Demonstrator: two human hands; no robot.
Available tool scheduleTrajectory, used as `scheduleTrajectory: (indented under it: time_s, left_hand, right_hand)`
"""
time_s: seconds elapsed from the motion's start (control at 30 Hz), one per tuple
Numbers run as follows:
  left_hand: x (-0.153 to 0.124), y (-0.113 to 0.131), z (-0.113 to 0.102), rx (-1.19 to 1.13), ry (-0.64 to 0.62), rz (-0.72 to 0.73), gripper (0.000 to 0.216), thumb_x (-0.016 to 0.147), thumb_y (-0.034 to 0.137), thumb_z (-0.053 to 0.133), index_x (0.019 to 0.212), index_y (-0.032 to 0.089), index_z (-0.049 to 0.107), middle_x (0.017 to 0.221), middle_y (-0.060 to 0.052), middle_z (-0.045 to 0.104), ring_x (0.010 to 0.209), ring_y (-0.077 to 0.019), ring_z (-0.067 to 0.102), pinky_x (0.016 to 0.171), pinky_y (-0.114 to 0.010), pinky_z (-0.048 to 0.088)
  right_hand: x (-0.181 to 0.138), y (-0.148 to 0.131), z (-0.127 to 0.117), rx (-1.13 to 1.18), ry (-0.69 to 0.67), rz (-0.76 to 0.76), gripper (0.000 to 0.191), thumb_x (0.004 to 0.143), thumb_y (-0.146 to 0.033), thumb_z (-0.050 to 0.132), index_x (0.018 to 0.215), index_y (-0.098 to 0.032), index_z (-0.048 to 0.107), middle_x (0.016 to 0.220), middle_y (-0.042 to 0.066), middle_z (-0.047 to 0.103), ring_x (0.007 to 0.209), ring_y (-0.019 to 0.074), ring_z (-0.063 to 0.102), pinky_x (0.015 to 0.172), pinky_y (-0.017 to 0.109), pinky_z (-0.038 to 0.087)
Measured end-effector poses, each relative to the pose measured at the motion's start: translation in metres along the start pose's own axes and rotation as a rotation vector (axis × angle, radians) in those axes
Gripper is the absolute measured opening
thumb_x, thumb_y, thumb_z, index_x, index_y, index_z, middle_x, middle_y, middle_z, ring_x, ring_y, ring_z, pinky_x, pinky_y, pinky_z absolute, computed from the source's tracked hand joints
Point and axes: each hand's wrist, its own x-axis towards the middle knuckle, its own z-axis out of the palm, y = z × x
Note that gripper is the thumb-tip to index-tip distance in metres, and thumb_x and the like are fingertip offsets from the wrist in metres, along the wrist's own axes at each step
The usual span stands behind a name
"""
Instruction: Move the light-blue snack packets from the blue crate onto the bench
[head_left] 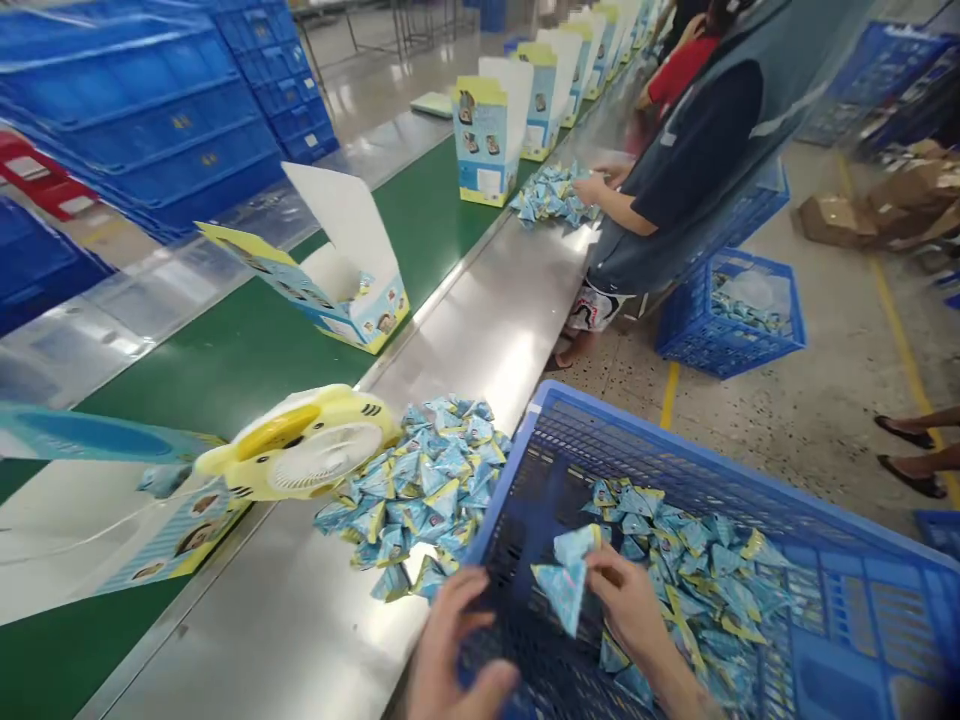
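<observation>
In the head view my right hand (630, 600) reaches over the blue crate (517, 480) and pinches small blue-and-yellow triangular packets (566, 585); two seem to be in its fingers. More packets (705, 580) lie loose in the crate, under and beyond that hand. My left hand (457, 650) is at the crate's near left rim, its fingers apart and nothing in them. Just beyond it, a heap of the same packets (427, 480) covers part of the metal table (330, 620). A yellow animal-shaped fan (322, 445) stands against the heap's left side.
On the green conveyor belt (210, 340) an open carton (345, 290) holds some packets; another open carton (172, 540) is close at left. Several cartons (484, 140) line up farther along. A co-worker (675, 170) handles a packet pile (555, 195). Stacked blue crates (150, 110) stand left.
</observation>
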Motion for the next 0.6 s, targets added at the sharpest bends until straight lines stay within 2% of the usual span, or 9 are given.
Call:
scheduleTrajectory:
  time_s: [0.07, 0.13, 0.17, 0.23, 0.3, 0.4, 0.47, 0.53, 0.6]
  left_hand:
    - [0.006, 0.003, 0.018, -0.180, -0.221, -0.118, 0.099, 0.049, 0.055, 0.100, 0.138, 0.029, 0.065, 0.147, -0.016, 0.063, 0.136, -0.0415, 0.059, 0.110, -0.051, 0.055]
    - [0.011, 0.003, 0.017, -0.330, -0.320, -0.168, 0.105, 0.052, 0.057, 0.098, 0.144, 0.028, 0.057, 0.148, -0.016, 0.062, 0.135, -0.0386, 0.060, 0.116, -0.050, 0.050]
    - [0.013, 0.004, 0.008, -0.368, -0.328, -0.173, 0.100, 0.056, 0.058, 0.096, 0.143, 0.028, 0.057, 0.145, -0.015, 0.064, 0.130, -0.0356, 0.064, 0.113, -0.048, 0.053]
    - [0.015, 0.009, -0.025, -0.379, -0.335, -0.179, 0.087, 0.062, 0.059, 0.093, 0.136, 0.027, 0.061, 0.133, -0.013, 0.070, 0.107, -0.0282, 0.071, 0.092, -0.040, 0.061]
    - [0.015, 0.019, -0.070, -0.396, -0.324, -0.174, 0.075, 0.062, 0.058, 0.094, 0.123, 0.025, 0.067, 0.114, -0.010, 0.074, 0.086, -0.0210, 0.070, 0.071, -0.032, 0.059]
    - [0.012, 0.031, -0.132, -0.555, -0.154, -0.050, 0.063, 0.062, 0.060, 0.092, 0.111, 0.028, 0.069, 0.098, -0.005, 0.071, 0.091, -0.0215, 0.068, 0.067, -0.028, 0.055]
    - [0.008, 0.032, -0.158, -0.568, -0.127, -0.008, 0.063, 0.061, 0.059, 0.092, 0.111, 0.028, 0.069, 0.099, -0.005, 0.069, 0.097, -0.0236, 0.067, 0.071, -0.029, 0.056]
    - [0.005, 0.026, -0.173, -0.481, -0.215, -0.051, 0.065, 0.058, 0.056, 0.094, 0.109, 0.024, 0.070, 0.101, -0.008, 0.070, 0.094, -0.0239, 0.067, 0.075, -0.032, 0.058]
    - [0.005, 0.020, -0.184, -0.446, -0.172, -0.060, 0.064, 0.059, 0.056, 0.094, 0.109, 0.024, 0.070, 0.100, -0.008, 0.069, 0.094, -0.0245, 0.068, 0.072, -0.031, 0.057]
  right_hand:
    - [-0.032, -0.057, 0.027, 0.098, -0.026, -0.116, 0.027, 0.087, -0.051, 0.072, 0.078, -0.026, 0.077, 0.099, 0.008, 0.075, 0.098, 0.0283, 0.070, 0.084, 0.038, 0.061]
    - [-0.056, -0.103, 0.055, 0.217, 0.006, -0.178, 0.017, 0.086, -0.046, 0.077, 0.090, -0.029, 0.078, 0.110, 0.008, 0.074, 0.098, 0.0270, 0.071, 0.080, 0.035, 0.063]
    - [-0.063, -0.120, 0.068, 0.291, 0.027, -0.169, 0.023, 0.085, -0.045, 0.078, 0.105, -0.033, 0.076, 0.114, 0.007, 0.074, 0.097, 0.0260, 0.072, 0.080, 0.035, 0.063]
    - [-0.065, -0.144, 0.086, 0.427, 0.023, -0.099, 0.056, 0.082, -0.045, 0.082, 0.134, -0.037, 0.063, 0.118, 0.007, 0.075, 0.100, 0.0258, 0.073, 0.086, 0.037, 0.064]
    - [-0.056, -0.159, 0.095, 0.522, -0.001, -0.022, 0.077, 0.074, -0.049, 0.088, 0.142, -0.035, 0.056, 0.120, 0.010, 0.077, 0.104, 0.0294, 0.074, 0.090, 0.043, 0.064]
    - [-0.036, -0.180, 0.102, 0.706, -0.015, -0.008, 0.057, 0.067, -0.059, 0.088, 0.114, -0.032, 0.071, 0.116, 0.012, 0.078, 0.108, 0.0371, 0.074, 0.087, 0.053, 0.064]
    - [-0.028, -0.204, 0.111, 0.824, -0.068, -0.035, 0.042, 0.079, -0.067, 0.072, 0.104, -0.032, 0.072, 0.119, 0.012, 0.076, 0.112, 0.0381, 0.072, 0.081, 0.054, 0.064]
    - [-0.026, -0.235, 0.124, 0.848, -0.183, -0.052, 0.046, 0.090, -0.073, 0.050, 0.106, -0.035, 0.069, 0.118, 0.012, 0.074, 0.103, 0.0319, 0.073, 0.064, 0.042, 0.062]
    - [-0.029, -0.267, 0.136, 0.848, -0.322, -0.057, 0.051, 0.090, -0.078, 0.046, 0.111, -0.036, 0.067, 0.102, 0.010, 0.071, 0.076, 0.0222, 0.066, 0.041, 0.027, 0.044]
